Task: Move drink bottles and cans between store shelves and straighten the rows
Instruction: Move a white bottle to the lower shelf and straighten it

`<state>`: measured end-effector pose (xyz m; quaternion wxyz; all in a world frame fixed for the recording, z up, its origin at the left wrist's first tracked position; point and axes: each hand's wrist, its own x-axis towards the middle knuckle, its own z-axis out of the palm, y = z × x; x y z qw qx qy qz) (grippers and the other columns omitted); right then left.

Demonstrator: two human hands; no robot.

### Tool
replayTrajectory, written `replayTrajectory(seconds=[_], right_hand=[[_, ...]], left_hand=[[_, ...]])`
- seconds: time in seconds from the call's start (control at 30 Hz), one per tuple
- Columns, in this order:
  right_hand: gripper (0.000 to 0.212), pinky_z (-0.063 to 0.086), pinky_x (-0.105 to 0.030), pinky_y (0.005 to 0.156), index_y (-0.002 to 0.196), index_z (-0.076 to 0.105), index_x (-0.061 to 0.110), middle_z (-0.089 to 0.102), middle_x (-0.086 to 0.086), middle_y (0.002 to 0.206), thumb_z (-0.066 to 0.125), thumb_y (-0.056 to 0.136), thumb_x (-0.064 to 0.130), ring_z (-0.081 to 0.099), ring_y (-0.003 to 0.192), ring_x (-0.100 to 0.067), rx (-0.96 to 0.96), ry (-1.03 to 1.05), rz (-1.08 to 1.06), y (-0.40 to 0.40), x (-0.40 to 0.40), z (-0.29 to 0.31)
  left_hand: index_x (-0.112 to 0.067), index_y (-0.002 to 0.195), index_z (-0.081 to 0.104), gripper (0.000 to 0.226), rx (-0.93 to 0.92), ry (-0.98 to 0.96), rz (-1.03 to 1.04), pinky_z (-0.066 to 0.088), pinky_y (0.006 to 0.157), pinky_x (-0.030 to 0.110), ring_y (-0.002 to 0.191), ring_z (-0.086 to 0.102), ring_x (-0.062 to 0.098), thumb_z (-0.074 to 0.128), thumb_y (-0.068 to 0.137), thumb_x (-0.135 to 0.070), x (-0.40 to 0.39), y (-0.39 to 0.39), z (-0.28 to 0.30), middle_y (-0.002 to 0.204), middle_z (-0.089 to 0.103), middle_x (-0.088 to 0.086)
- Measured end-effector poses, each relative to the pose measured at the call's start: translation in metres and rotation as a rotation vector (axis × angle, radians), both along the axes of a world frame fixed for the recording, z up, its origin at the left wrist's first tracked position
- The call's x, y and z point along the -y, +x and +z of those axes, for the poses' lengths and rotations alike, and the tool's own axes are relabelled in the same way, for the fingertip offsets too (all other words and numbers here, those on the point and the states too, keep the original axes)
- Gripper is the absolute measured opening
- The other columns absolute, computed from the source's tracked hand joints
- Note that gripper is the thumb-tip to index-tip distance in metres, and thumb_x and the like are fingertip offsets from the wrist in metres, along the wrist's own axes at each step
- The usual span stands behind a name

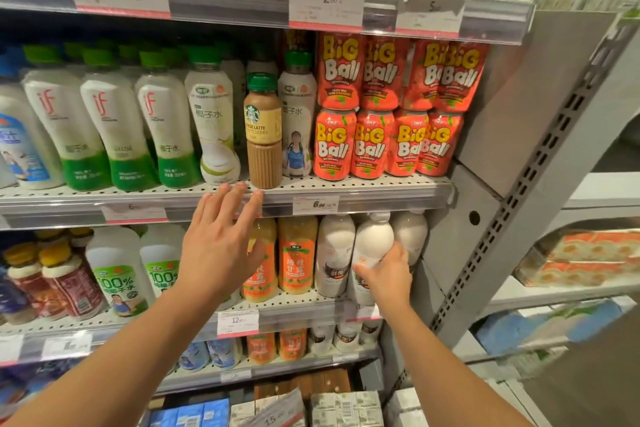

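While the left hand (221,246) reaches with spread fingers, holding nothing, a coffee bottle (263,135) stands just above its fingertips. Right of it, past orange bottles (296,253), the right hand (388,274) grips a tilted white bottle (372,243) between white neighbours.

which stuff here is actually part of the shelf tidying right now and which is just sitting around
In the job:
- white bottle, gripped by the right hand
- Starbucks latte bottle, odd one in its row
- left hand, open, reaching up

Just there:
- Big Ball cans
- price tags
- cartons at the bottom
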<state>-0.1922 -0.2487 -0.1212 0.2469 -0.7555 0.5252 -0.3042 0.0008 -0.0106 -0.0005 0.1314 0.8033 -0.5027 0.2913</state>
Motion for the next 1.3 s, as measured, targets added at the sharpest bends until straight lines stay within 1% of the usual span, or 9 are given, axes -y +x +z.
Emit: replayTrajectory(seconds=[0.17,0.33,0.6,0.73,0.97,1.03,1.13,1.2,1.3], right_hand=[[0.089,0.057,-0.045,0.08,0.137,0.041,0.011,0.059,-0.011,0.128,0.091,0.07,0.044,0.067,0.107,-0.037,0.031,-0.042,-0.037,-0.01,-0.01,-0.005],[0.059,0.049,-0.038,0.073,0.109,0.051,0.015,0.065,-0.003,0.104,0.083,0.078,0.054,0.067,0.093,-0.026,-0.06,-0.035,-0.1,-0.017,-0.019,-0.02],[0.052,0.044,-0.033,0.067,0.106,0.053,0.009,0.066,-0.005,0.095,0.078,0.086,0.05,0.065,0.086,-0.026,-0.16,-0.007,-0.098,-0.002,-0.005,-0.014],[0.049,0.044,-0.033,0.062,0.105,0.052,0.009,0.057,0.001,0.079,0.076,0.089,0.049,0.058,0.072,-0.022,-0.19,0.01,-0.096,0.002,0.0,-0.011],[0.045,0.049,-0.031,0.061,0.105,0.061,0.014,0.067,-0.004,0.092,0.069,0.09,0.056,0.066,0.084,-0.027,-0.37,0.155,-0.06,-0.007,-0.005,0.001],[0.037,0.046,-0.03,0.058,0.092,0.061,0.02,0.062,0.0,0.084,0.066,0.087,0.057,0.062,0.079,-0.024,-0.45,0.199,0.024,-0.011,-0.011,0.011],[0.04,0.044,-0.029,0.055,0.069,0.053,0.018,0.061,0.003,0.064,0.065,0.081,0.055,0.065,0.063,-0.018,-0.491,0.209,0.363,-0.008,-0.025,0.046],[0.036,0.052,-0.03,0.062,0.075,0.064,0.016,0.07,0.001,0.067,0.066,0.085,0.051,0.069,0.061,-0.012,-0.419,0.147,0.557,-0.002,-0.042,0.083],[0.016,0.055,-0.025,0.068,0.088,0.069,0.03,0.073,0.006,0.08,0.068,0.09,0.046,0.07,0.071,-0.004,-0.194,-0.002,0.712,0.009,-0.074,0.15]], left_hand=[[-0.012,0.15,0.046,0.079,0.0,-0.004,0.003,0.032,0.118,0.056,0.141,0.037,0.042,0.072,0.081,-0.04,0.001,0.002,-0.002,0.15,0.046,0.021],[-0.012,0.15,0.045,0.08,-0.008,0.011,0.024,0.031,0.119,0.055,0.143,0.036,0.041,0.072,0.081,-0.041,0.002,0.001,-0.003,0.152,0.044,0.02],[-0.014,0.151,0.045,0.081,-0.019,0.033,0.028,0.032,0.118,0.055,0.143,0.035,0.04,0.071,0.08,-0.043,0.001,0.001,-0.001,0.153,0.044,0.018],[-0.015,0.153,0.042,0.083,-0.035,0.053,0.041,0.032,0.118,0.054,0.144,0.034,0.039,0.07,0.081,-0.046,0.001,0.002,0.0,0.155,0.042,0.018],[-0.019,0.154,0.038,0.082,-0.062,0.08,0.052,0.031,0.119,0.052,0.146,0.032,0.036,0.063,0.082,-0.049,-0.001,0.001,0.002,0.157,0.04,0.014],[-0.02,0.155,0.037,0.082,-0.073,0.088,0.052,0.031,0.119,0.052,0.146,0.032,0.036,0.062,0.082,-0.05,-0.002,0.001,0.002,0.158,0.039,0.013],[-0.021,0.155,0.035,0.081,-0.08,0.1,0.048,0.031,0.119,0.051,0.146,0.032,0.035,0.059,0.083,-0.051,-0.003,0.0,0.006,0.158,0.039,0.011],[-0.022,0.154,0.036,0.08,-0.083,0.099,0.04,0.032,0.119,0.05,0.144,0.034,0.035,0.058,0.082,-0.052,-0.005,-0.002,0.009,0.156,0.04,0.011],[-0.023,0.152,0.037,0.08,-0.094,0.105,0.042,0.034,0.118,0.05,0.142,0.036,0.035,0.056,0.081,-0.053,-0.008,-0.006,0.016,0.154,0.042,0.01]])
